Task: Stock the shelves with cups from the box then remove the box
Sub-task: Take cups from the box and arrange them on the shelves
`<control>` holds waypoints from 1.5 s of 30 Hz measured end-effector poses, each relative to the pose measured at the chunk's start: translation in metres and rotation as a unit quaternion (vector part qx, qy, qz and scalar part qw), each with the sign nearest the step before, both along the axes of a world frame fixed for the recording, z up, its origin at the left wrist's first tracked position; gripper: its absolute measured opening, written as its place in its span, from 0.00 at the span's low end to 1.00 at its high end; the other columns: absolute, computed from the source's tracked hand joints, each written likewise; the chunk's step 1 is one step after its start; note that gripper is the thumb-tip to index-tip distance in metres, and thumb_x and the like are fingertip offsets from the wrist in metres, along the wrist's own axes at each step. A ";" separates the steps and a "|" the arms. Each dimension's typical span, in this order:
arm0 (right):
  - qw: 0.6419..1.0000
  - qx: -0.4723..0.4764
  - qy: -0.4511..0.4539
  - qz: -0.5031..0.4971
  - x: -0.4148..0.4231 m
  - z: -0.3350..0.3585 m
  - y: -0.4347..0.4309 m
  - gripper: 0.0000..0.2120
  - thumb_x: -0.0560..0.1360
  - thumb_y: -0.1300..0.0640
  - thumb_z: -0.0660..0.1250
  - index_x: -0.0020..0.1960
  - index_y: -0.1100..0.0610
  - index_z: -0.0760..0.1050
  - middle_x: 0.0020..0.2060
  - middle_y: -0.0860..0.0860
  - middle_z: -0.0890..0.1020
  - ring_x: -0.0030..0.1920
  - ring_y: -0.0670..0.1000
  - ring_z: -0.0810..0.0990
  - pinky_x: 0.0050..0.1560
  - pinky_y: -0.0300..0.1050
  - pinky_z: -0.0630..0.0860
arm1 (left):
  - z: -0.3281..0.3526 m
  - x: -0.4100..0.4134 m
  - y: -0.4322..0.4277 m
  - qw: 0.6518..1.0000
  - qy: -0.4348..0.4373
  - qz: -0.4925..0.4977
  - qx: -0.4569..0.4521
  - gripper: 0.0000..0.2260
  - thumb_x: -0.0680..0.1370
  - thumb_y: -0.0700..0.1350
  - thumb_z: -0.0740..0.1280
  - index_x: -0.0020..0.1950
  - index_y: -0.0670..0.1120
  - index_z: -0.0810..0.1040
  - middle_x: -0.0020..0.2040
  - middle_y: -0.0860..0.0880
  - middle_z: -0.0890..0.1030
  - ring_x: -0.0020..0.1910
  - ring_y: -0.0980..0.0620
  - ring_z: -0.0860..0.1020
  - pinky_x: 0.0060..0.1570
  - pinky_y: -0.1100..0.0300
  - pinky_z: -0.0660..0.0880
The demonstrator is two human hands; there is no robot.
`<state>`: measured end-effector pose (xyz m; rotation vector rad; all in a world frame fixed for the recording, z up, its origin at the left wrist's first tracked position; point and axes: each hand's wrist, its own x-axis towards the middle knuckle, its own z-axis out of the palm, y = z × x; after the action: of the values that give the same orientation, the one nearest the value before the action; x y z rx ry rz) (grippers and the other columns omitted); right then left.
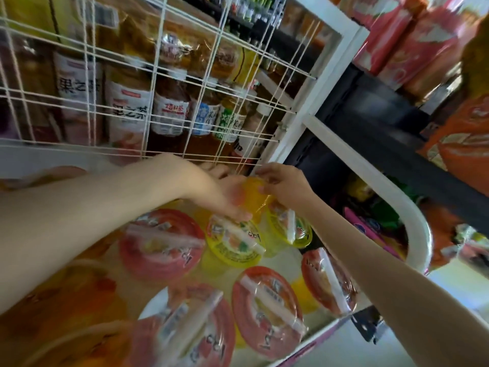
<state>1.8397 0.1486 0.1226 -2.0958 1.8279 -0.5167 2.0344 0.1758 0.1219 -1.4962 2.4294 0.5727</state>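
Both hands meet at the back of a white shelf (304, 337), just below a white wire grid. My left hand (225, 192) and my right hand (280, 181) together grip a clear yellow cup (254, 194) that is tipped on its side. Right in front of it stand two yellow-lidded cups (232, 242) (288, 229). Several red-lidded cups (161, 247) (267, 308) (328, 282) with straws taped across their lids fill the shelf nearer to me. The box is not in view.
A white wire grid (148, 107) hangs above the hands, with bottled tea drinks (169, 112) behind it. A white curved frame (412, 221) bounds the shelf on the right. Red and orange snack packs (412, 38) fill dark shelves at the right.
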 end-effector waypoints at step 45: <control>0.978 0.054 0.157 0.126 0.004 0.021 0.010 0.36 0.69 0.50 0.71 0.73 0.52 0.61 0.65 0.54 0.68 0.61 0.55 0.72 0.57 0.49 0.75 | 0.013 0.012 0.042 0.998 -0.039 -0.002 -0.058 0.36 0.73 0.72 0.48 0.76 0.61 0.39 0.77 0.53 0.36 0.76 0.50 0.41 0.71 0.43 0.36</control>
<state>1.8440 0.1584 0.1432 -2.3920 1.6589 -0.0219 2.0463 0.2175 0.1346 -1.5264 2.4432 0.3721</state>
